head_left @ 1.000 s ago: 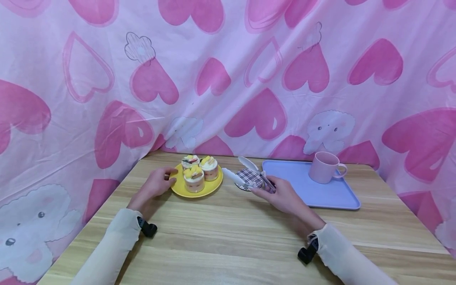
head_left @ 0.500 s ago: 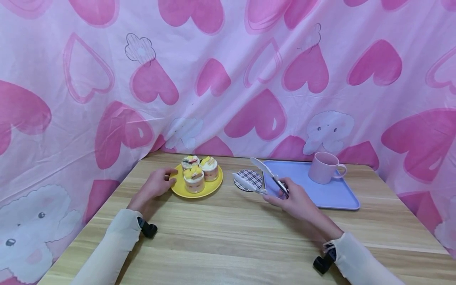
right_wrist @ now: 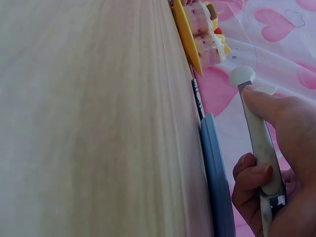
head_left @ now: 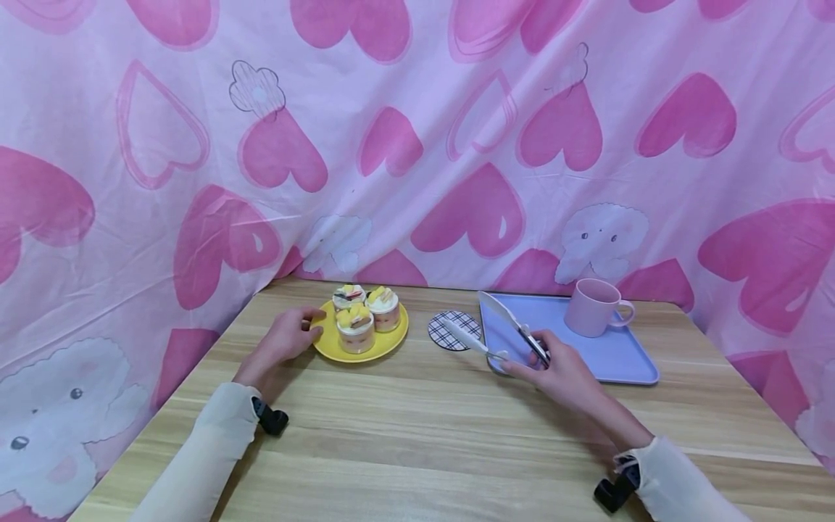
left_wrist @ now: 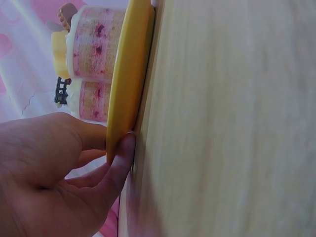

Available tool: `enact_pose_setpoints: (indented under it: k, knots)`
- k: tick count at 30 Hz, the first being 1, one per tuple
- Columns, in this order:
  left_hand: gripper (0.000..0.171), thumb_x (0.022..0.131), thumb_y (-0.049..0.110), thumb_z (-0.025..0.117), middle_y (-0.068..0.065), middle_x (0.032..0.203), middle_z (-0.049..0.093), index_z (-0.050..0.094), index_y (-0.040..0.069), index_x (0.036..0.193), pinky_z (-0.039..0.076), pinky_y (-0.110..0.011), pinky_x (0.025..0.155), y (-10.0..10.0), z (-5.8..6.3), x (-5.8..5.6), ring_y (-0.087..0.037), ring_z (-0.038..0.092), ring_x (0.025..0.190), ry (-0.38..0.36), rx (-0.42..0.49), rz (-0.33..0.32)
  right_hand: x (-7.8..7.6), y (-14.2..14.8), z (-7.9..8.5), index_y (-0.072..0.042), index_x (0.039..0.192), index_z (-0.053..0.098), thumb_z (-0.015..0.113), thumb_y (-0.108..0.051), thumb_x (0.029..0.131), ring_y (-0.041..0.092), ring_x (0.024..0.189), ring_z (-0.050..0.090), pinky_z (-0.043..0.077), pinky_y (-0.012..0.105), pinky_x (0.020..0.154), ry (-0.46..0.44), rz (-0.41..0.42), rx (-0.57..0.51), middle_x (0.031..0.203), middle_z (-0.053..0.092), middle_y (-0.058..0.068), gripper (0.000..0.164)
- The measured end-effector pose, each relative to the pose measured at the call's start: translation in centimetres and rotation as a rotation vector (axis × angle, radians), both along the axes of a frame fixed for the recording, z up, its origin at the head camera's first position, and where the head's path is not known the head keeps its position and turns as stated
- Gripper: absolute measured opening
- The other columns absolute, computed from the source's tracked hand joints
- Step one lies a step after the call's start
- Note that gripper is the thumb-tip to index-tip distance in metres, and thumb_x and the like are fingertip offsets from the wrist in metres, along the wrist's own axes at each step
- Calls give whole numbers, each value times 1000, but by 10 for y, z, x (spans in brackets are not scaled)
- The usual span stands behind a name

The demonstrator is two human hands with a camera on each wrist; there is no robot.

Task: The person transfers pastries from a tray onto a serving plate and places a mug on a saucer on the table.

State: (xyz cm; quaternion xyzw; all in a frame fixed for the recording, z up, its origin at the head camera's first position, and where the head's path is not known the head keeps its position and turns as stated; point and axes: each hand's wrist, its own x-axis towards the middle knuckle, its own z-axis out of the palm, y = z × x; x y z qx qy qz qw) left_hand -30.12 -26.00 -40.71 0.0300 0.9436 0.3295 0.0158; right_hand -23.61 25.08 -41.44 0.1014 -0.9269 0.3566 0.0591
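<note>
Three small clear cups of layered cake with cream and yellow topping, the front cup (head_left: 356,339) nearest me, stand on a yellow plate (head_left: 393,343). My left hand (head_left: 283,338) pinches the left rim of that plate; in the left wrist view, a finger and thumb lie on either side of its edge (left_wrist: 129,74). My right hand (head_left: 569,371) holds a pair of tongs (head_left: 464,336) with pale tips, their arms spread and nothing between them. The tips point left, above the round checked coaster (head_left: 464,321) and the near-left part of the blue tray (head_left: 607,362).
A pink mug (head_left: 590,310) stands on the tray's far right part. Between plate and tray lies the coaster, flat on the wooden table (head_left: 391,442). A pink heart-patterned cloth (head_left: 385,196) hangs behind the table's far edge and along the left side.
My right hand has moved right and slightly nearer with the tongs, away from the plate, uncovering more of the coaster. The left hand, plate and cups have stayed put.
</note>
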Motion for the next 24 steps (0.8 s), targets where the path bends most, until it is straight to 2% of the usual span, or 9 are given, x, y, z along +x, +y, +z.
enact_pose_setpoints:
  k: [15, 19, 24]
  knots:
    - [44, 107, 8, 61, -28, 154, 57, 58, -2, 150, 60, -51, 108, 1, 0, 0, -41, 64, 130, 5, 2, 13, 10, 29, 5, -6, 137, 58, 82, -65, 89, 21, 85, 58, 44, 27, 67, 12, -58, 79, 95, 62, 7, 80]
    - [44, 107, 8, 62, -27, 155, 57, 58, -1, 150, 60, -51, 108, 1, -1, 0, -40, 64, 130, 3, 10, 16, 12, 35, 6, -4, 142, 55, 81, -66, 89, 22, 87, 58, 43, 28, 68, 2, -62, 101, 93, 61, 7, 86]
    - [43, 106, 7, 63, -29, 151, 60, 60, -4, 147, 61, -51, 106, 0, -2, -1, -42, 66, 128, 41, 3, -2, 16, 41, 4, -2, 152, 50, 80, -66, 90, 23, 90, 58, 43, 30, 72, -8, -59, 121, 92, 61, 6, 94]
